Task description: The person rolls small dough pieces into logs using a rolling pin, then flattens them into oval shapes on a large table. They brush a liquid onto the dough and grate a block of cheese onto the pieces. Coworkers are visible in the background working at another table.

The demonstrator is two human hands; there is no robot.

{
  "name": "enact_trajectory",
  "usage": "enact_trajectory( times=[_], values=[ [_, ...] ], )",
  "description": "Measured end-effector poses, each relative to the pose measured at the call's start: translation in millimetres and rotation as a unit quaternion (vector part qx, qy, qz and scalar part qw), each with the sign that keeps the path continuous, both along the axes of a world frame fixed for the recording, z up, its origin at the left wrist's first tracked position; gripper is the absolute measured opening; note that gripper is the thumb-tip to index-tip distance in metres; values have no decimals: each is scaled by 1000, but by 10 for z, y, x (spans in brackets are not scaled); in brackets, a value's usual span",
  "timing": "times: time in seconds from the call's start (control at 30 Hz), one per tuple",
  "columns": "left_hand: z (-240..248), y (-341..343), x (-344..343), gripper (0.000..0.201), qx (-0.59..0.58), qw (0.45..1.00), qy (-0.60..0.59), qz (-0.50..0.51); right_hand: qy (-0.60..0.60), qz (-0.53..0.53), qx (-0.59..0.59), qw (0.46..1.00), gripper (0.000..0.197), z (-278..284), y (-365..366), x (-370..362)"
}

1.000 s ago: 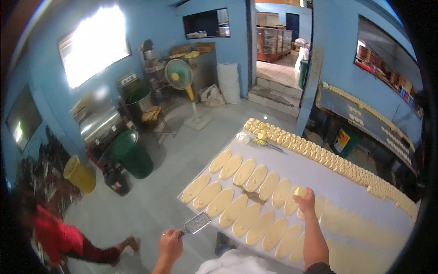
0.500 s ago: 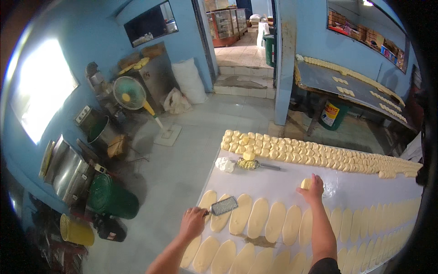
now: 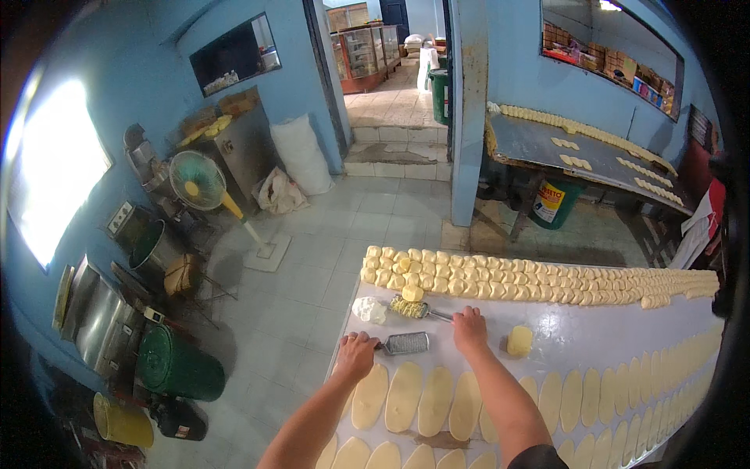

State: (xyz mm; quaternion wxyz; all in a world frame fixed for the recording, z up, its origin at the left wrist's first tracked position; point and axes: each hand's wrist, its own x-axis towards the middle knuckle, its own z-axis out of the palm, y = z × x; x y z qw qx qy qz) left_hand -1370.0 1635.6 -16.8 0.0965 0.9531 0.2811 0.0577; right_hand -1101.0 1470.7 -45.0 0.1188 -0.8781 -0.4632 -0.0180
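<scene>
My left hand (image 3: 357,354) is closed around the handle of a flat metal grater (image 3: 408,343), level over the table's left side. My right hand (image 3: 469,328) grips the end of a metal-handled utensil (image 3: 441,316); its head is covered by a heap of yellow shreds (image 3: 408,307), so its kind is hidden. A pale yellow block (image 3: 519,341), like cheese or butter, sits on the tabletop right of my right hand. Flat oval dough pieces (image 3: 402,395) lie in rows below my hands. A white soft lump (image 3: 369,310) rests beside the shreds.
Rows of small dough pieces (image 3: 500,277) line the table's far edge. Beyond stands another table (image 3: 539,143) with dough on it. On the floor at left are a fan (image 3: 197,181), a green bin (image 3: 180,363) and a yellow bucket (image 3: 123,420). Steps (image 3: 398,152) lead through a doorway.
My right hand has put the yellow block down on the table and moved left to the utensil's handle. My left hand has lifted the grater away from the oval dough, toward the shreds.
</scene>
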Motion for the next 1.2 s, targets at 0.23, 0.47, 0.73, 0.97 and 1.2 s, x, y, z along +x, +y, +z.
enact_trajectory(
  times=[0.23,0.47,0.73,0.97,1.2],
  values=[
    [7,-507,-105,26,-70,983,-150,82,42,-16,-23,999,18,-62,-286,-289],
    [180,-1266,-806,22,-212,945,-248,1,216,-127,29,968,25,36,-404,-739],
    [438,-1424,-1243,27,-368,876,-311,27,125,-188,257,940,22,647,-963,-2560],
    [850,-1468,-1458,30,-417,881,-203,96,63,-93,334,936,21,824,-1072,-3929],
    [363,-1355,-1994,33,-548,800,-195,148,201,-55,275,938,31,760,-1217,-4529]
  ],
)
